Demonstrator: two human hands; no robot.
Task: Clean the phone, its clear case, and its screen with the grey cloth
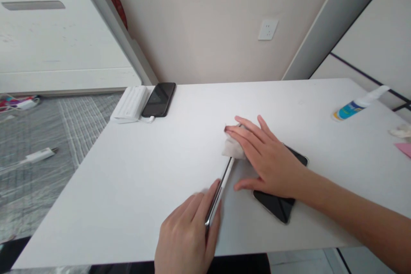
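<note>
My left hand (pixel 189 231) grips the near end of a slim phone (pixel 222 188), which is tilted up on its long edge. Over the phone's far end is a crumpled white tissue (pixel 233 147). My right hand (pixel 265 156) holds the tissue against the phone with its stretched fingers, the thumb standing apart. Beneath the right palm and wrist lies a flat, dark phone-shaped thing (pixel 278 207) with a thin light rim; its middle is hidden, and I cannot tell if it is a phone or a case.
At the white table's (pixel 144 188) back left, a black phone (pixel 159 99) lies beside a white folded mask (pixel 130 103), with a white plug near it. A blue-and-white bottle (pixel 351 108) lies at the right. A pink item (pixel 404 150) sits at the right edge. A wall rises behind.
</note>
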